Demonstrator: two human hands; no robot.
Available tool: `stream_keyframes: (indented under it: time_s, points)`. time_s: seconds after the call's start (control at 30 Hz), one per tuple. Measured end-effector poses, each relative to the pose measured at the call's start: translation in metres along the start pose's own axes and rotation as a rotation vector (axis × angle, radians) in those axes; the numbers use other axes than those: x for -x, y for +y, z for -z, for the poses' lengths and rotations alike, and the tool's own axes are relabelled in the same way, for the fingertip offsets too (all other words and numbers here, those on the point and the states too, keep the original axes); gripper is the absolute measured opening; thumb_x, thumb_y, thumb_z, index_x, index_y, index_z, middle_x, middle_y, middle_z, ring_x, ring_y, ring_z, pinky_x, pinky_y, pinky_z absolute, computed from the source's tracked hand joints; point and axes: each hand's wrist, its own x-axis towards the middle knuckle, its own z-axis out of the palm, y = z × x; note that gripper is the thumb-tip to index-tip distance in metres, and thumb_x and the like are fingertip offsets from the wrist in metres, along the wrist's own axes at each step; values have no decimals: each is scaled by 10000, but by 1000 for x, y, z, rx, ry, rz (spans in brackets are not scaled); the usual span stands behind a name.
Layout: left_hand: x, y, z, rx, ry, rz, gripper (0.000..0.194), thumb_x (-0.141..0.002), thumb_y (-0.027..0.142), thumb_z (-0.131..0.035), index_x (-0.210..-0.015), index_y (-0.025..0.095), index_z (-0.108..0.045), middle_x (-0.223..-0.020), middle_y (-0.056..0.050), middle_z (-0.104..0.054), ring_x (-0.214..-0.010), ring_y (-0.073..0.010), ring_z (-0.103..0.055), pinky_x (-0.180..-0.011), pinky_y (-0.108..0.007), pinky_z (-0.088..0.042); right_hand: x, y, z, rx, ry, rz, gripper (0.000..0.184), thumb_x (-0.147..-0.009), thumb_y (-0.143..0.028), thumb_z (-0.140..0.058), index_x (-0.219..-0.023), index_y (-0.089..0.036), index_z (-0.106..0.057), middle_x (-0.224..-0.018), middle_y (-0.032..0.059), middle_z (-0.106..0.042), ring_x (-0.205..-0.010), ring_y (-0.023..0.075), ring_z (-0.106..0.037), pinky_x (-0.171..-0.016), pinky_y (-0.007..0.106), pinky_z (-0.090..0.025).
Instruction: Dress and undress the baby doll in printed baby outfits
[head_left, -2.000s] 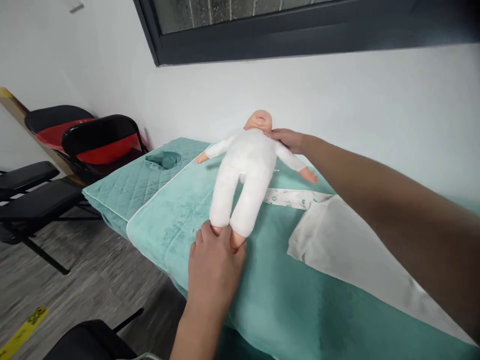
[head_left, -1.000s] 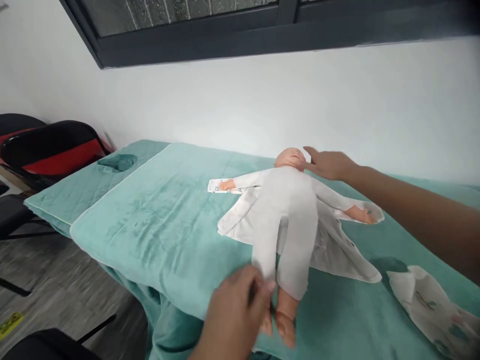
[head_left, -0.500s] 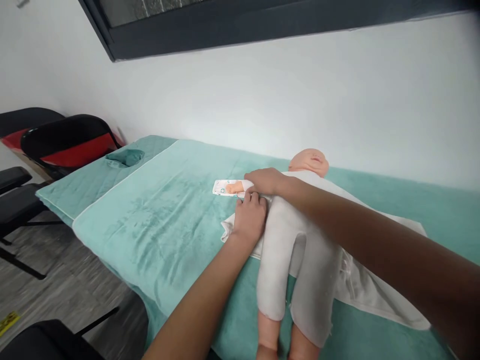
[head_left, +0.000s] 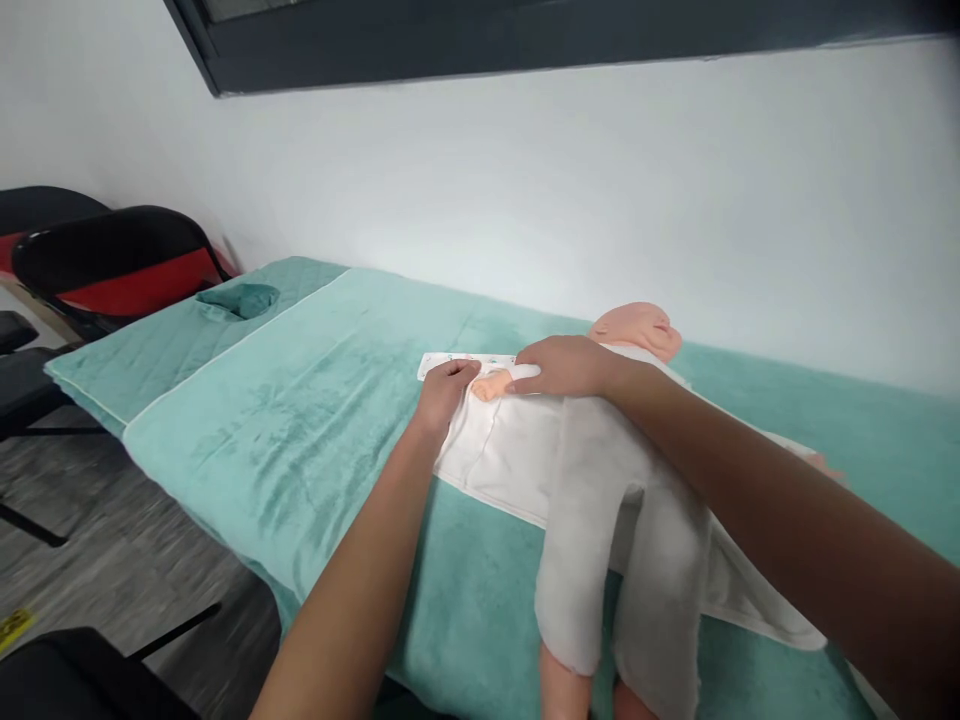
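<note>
A baby doll (head_left: 585, 480) with a white cloth body lies on its back across an open white baby garment (head_left: 510, 455). Its head points toward the wall. My left hand (head_left: 448, 385) is closed with the garment's edge pinched between thumb and fingers, just left of the doll's small hand (head_left: 491, 385). My right hand (head_left: 562, 365) is wrapped round the doll's forearm, close to its wrist. Behind both hands a patterned strip of the garment (head_left: 469, 360) shows. The doll's feet are out of the frame.
A padded teal bed cover (head_left: 300, 400) lies under everything, with a face hole (head_left: 238, 300) toward its far left end. Black folding chairs (head_left: 112, 260) with red parts stand on the left. The white wall (head_left: 450, 190) runs along the back, below a dark window frame (head_left: 525, 40).
My left hand has moved left and up, drawing the garment out flat beside the doll's arm. My right hand stays on that arm. The view has shifted slightly.
</note>
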Motion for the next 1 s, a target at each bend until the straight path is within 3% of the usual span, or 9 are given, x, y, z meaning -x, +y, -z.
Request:
stream_keyframes:
  time_s: [0.13, 0.27, 0.37, 0.47, 0.5, 0.57, 0.63, 0.7, 1.0]
  points:
    - [8, -1, -7, -30, 51, -101, 233, -760, 376, -674, -795, 148, -711, -830, -30, -691, -833, -175, -586, -797, -295, -445, -8, -4, -9, 189, 36, -113, 502, -858, -683, -468, -722, -240, -660, -796, 93, -709, -704, 266, -651, -612, 356, -403]
    - [18, 1, -23, -15, -236, -91, 273, -774, 415, -682, -826, 148, -710, -807, -24, -663, -787, -158, -564, -754, -278, -434, -18, -17, -14, 292, 82, -163, 244, -877, -416, -557, -854, -205, -677, -896, 153, -705, -822, 303, -666, -698, 382, -424]
    - [21, 1, -28, 45, -304, -46, 291, -770, 417, -696, -861, 140, -714, -824, -28, -665, -792, -156, -567, -768, -278, -435, -12, -22, -13, 292, 107, -136, 196, -865, -307, -559, -976, -180, -660, -1000, 168, -694, -911, 314, -654, -761, 399, -438]
    - [18, -1, -25, 84, -205, -49, 242, -780, 380, -683, -837, 146, -708, -865, -32, -678, -852, -166, -580, -836, -289, -442, 21, -13, -12, 95, 385, -145, 338, -893, -433, -516, -1136, -216, -606, -1182, 128, -657, -1044, 298, -618, -841, 395, -455]
    - [16, -2, -23, 81, -171, -59, 221, -782, 368, -679, -828, 153, -703, -873, -31, -681, -866, -169, -584, -853, -294, -443, 38, -6, -13, 5, 522, -205, 369, -901, -458, -490, -1174, -230, -587, -1211, 115, -648, -1063, 288, -611, -858, 392, -459]
    - [14, -4, -22, 57, -148, -88, 191, -784, 352, -675, -818, 165, -696, -891, -31, -689, -889, -179, -594, -878, -304, -448, 76, 9, -19, -72, 704, -526, 372, -934, -480, -393, -1118, -231, -600, -1093, 119, -677, -984, 300, -627, -827, 423, -469]
    - [12, -6, -22, 27, -157, -131, 178, -788, 345, -673, -817, 171, -697, -921, -35, -700, -920, -190, -607, -901, -313, -451, 111, 25, -30, -119, 660, -855, 460, -923, -571, -360, -1090, -223, -609, -990, 138, -691, -926, 350, -636, -791, 478, -476]
    - [11, -8, -24, 5, -145, -177, 171, -794, 342, -671, -829, 177, -702, -953, -40, -711, -951, -200, -619, -920, -321, -452, 135, 36, -44, -188, 562, -1036, 580, -893, -671, -348, -1121, -206, -610, -997, 175, -691, -967, 406, -634, -808, 532, -474]
    - [19, -4, -36, -2, -100, -226, 99, -823, 280, -637, -819, 191, -679, -1124, -49, -723, -1071, -209, -636, -986, -337, -437, 131, 45, -79, -906, 771, -896, 998, -741, -781, -567, -1531, -222, -319, -1447, 181, -520, -1223, 371, -581, -1019, 491, -476]
